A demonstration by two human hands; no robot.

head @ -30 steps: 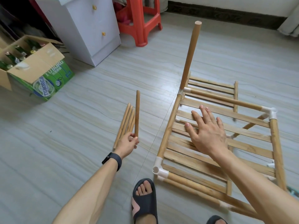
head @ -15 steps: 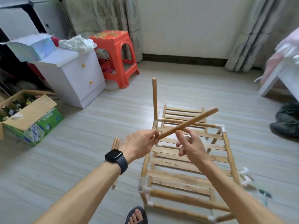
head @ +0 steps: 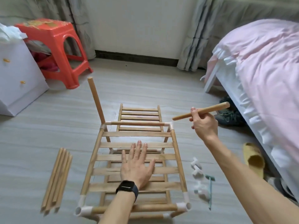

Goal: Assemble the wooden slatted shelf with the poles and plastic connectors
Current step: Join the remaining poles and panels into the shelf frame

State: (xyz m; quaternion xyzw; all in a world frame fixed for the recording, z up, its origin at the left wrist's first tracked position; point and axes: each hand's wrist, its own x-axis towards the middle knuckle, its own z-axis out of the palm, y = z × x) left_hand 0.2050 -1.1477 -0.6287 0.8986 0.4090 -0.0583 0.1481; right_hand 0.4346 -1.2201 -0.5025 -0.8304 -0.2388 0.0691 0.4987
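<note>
Head view: pole (head: 201,113) in right hand (head: 205,126), near-horizontal, left end lower.

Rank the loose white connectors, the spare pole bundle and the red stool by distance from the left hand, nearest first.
1. loose white connectors, floor just right of the left hand.
2. spare pole bundle, floor to its left.
3. red stool, far back left.

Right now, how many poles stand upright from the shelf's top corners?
1: an upright pole at the far left corner. The right hand holds a loose pole.
</note>
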